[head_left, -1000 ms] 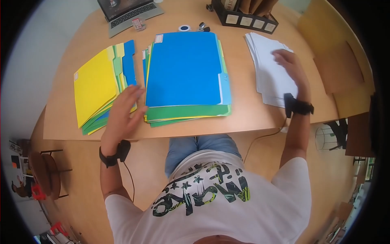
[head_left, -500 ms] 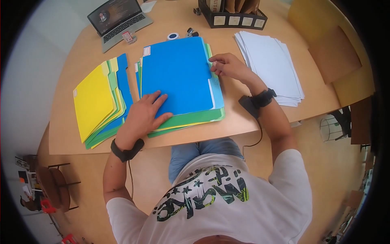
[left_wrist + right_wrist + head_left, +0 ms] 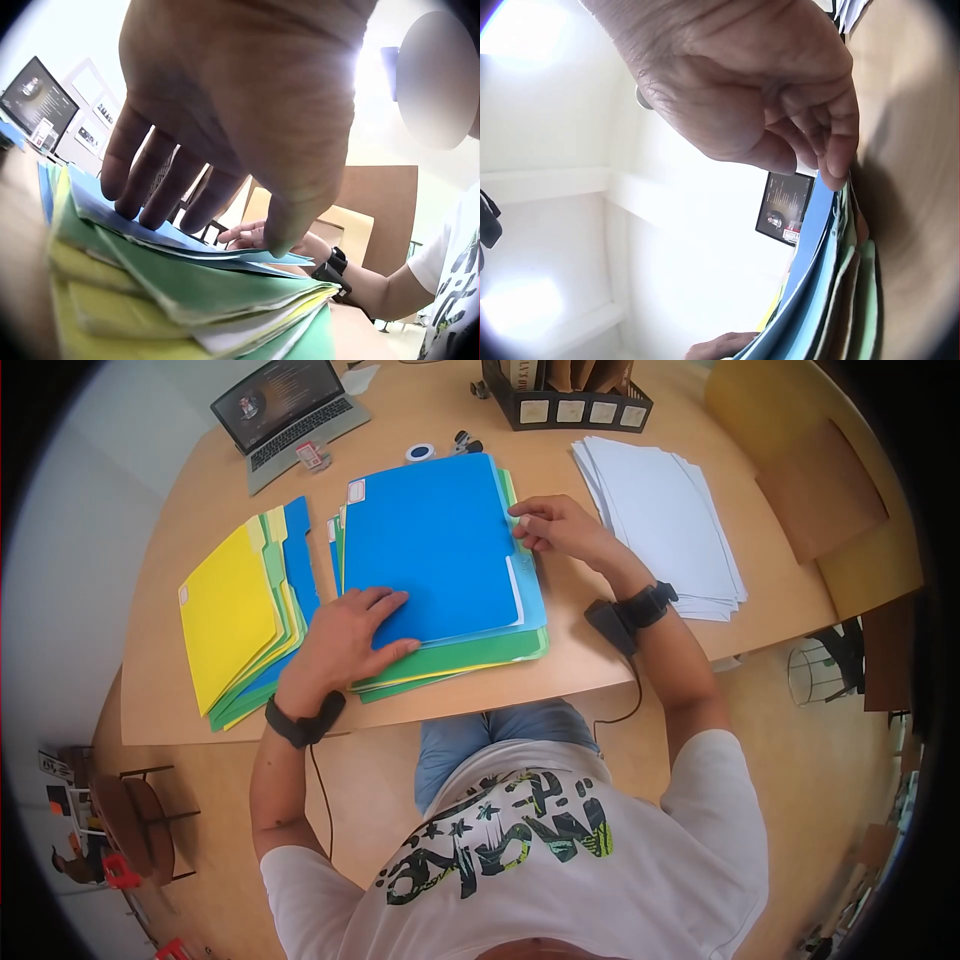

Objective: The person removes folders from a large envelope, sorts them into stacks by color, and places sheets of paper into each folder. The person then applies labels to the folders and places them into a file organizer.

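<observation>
A blue file folder [image 3: 430,545] tops the middle stack, with a white label at its upper left corner. White paper and a light blue folder [image 3: 529,595] show at its right edge, over green and yellow folders. My left hand [image 3: 345,640] rests on the blue folder's lower left part, fingers spread, thumb near the front edge. At the stack's right edge is my right hand [image 3: 572,532], fingers bent. In the right wrist view a fingertip [image 3: 834,176] meets the folder edge, while the thumb [image 3: 776,154] stands apart over the blue cover.
A second stack, topped by a yellow folder [image 3: 225,615], lies at left. White papers [image 3: 660,525] are piled at right. Along the back stand a laptop [image 3: 285,420], a roll of tape [image 3: 420,452] and a black organizer [image 3: 580,408]. A cable [image 3: 622,710] hangs from the right wrist.
My right hand has left the white papers and come across to the middle stack's right edge. The left hand has moved right onto the blue folder. Both barely moved in the last half second.
</observation>
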Tool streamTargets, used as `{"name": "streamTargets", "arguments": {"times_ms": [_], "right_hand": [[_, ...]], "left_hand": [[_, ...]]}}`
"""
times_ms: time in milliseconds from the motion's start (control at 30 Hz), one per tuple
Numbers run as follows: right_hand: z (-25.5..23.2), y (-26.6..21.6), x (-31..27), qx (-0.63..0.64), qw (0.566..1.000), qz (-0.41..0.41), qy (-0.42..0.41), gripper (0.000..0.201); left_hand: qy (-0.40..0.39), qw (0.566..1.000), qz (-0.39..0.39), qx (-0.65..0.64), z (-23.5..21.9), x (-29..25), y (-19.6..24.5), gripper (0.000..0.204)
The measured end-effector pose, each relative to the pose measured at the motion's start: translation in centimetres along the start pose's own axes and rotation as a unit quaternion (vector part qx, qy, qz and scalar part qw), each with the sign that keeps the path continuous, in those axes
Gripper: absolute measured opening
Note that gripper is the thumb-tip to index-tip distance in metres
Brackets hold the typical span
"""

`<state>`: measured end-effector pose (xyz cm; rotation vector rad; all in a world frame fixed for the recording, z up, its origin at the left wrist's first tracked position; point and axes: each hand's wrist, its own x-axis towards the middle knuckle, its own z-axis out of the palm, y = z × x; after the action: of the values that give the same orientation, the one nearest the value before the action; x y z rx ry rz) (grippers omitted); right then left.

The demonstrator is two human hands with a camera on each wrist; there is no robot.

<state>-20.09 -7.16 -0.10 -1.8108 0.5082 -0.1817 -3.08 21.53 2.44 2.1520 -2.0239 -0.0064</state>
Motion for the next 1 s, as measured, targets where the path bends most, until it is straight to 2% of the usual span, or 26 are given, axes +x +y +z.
{"name": "streamTargets", "arguments": {"times_ms": [133,333,533,567,667,800,900,1000], "right_hand": [[0.2,0.1,-0.1,0.009,1.000,-0.006,-0.002,0.032],[0.6,0.4,0.0,-0.018,0.997,-0.062,0.047,0.026],[1.0,-1.3,-0.9,-0.068,0.994,0.050,-0.064,0.036],[1.3,-1.4,-1.1,-0.030,0.996,0.045,-0.067,0.036],[1.9,-1.3,-1.0,0.085,0.993,0.032,-0.081,0.035],[3.2,-0.8,-0.7,0.212,0.973,0.026,-0.086,0.033],[4.1,0.1,-0.1,0.292,0.954,0.051,-0.052,0.032],[3.7,-0.5,-0.3,0.336,0.936,0.072,-0.074,0.036]], "left_hand": [[0.036,0.999,0.012,-0.016,0.8,0.1,-0.6,0.032],[0.071,0.997,0.018,-0.011,1.1,-0.3,-0.3,0.015],[0.091,0.995,-0.008,-0.041,0.9,-0.7,0.3,0.010],[0.094,0.994,-0.011,-0.047,0.8,-0.8,0.4,0.010],[0.135,0.989,0.046,-0.046,1.0,-1.2,0.8,0.011],[0.130,0.986,0.107,-0.011,0.7,-1.1,1.9,0.016],[0.128,0.985,0.107,-0.038,0.6,-1.2,1.9,0.014],[0.097,0.986,0.081,-0.113,0.3,-1.3,1.4,0.020]]}}
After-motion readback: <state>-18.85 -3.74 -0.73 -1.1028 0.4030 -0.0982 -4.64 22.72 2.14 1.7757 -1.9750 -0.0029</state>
